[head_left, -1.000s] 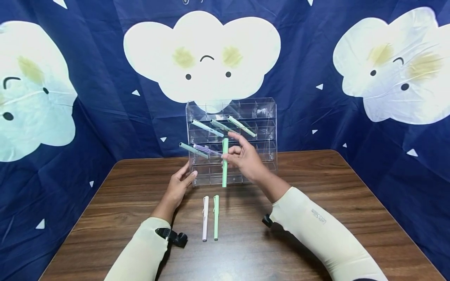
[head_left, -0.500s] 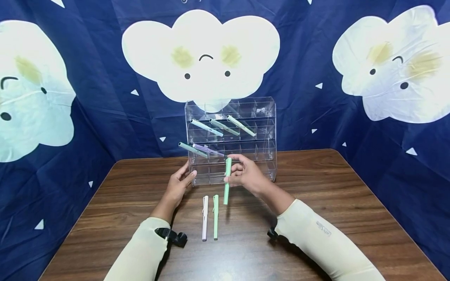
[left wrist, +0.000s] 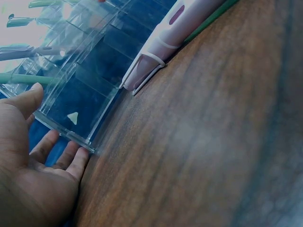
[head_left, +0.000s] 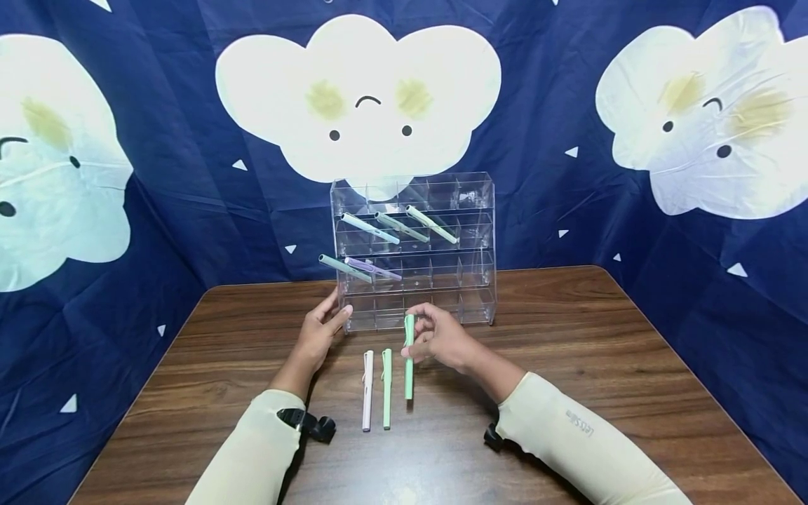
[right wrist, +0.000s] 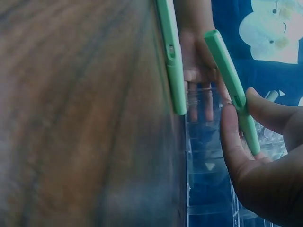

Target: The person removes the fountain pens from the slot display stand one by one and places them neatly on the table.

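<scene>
Green pen [head_left: 409,375], pinched in our right grip [head_left: 438,341]: we'd lowered it past rack [head_left: 476,303] to just above bench [head_left: 568,337], so it lined up beside two loose pens [head_left: 387,396]; left grip [head_left: 318,338] held rack.

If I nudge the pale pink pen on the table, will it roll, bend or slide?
The pale pink pen probably won't bend: it looks like a straight, rigid tube. Its protruding clip would likely stop it rolling far. It may slide fairly easily, as both its surface and the table look smooth, perhaps bumping the green pen lying beside it.
</scene>
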Tool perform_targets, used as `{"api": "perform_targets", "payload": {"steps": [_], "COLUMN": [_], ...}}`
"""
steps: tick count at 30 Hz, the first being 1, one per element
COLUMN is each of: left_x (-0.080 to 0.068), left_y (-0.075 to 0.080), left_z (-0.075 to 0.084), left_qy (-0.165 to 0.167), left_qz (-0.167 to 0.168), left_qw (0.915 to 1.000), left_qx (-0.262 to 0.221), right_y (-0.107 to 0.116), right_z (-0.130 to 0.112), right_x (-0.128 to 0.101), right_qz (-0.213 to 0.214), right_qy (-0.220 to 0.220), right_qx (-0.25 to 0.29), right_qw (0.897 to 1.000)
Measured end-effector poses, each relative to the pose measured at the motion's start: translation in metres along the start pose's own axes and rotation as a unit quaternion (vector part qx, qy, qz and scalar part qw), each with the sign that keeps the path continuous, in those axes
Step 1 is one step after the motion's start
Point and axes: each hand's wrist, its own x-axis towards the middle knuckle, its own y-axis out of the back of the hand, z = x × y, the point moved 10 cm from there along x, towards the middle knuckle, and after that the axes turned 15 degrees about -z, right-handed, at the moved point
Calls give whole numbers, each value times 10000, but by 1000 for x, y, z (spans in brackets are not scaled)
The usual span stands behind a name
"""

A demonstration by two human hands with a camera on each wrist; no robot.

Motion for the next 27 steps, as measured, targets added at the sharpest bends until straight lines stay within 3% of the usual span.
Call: {"api": "perform_targets", "payload": {"steps": [9, 16, 24, 27], "left_x": [-1, 0, 0, -1], "left_y": [-2, -1, -2, -2], "left_z": [1, 2, 3, 3], "left_qy": [-36, -86, -88, -64], "left_qz": [-8, -41, -23, -24], "left_qw": [10000, 9999, 10000, 10000], "left_qx": [-5, -32, -24, -39], "right_y": [-8, -14, -16, -18], "right_z": [16, 26, 29, 35], "right_x": [-3, -1, 1, 2], "right_qz": [-166, -394, -454, -487], "right_qy": [-360, -327, -344, -487], "right_qx": [-27, -162, -1088, -1118], "right_qw": [9992, 9986, 9924, 9913]}}
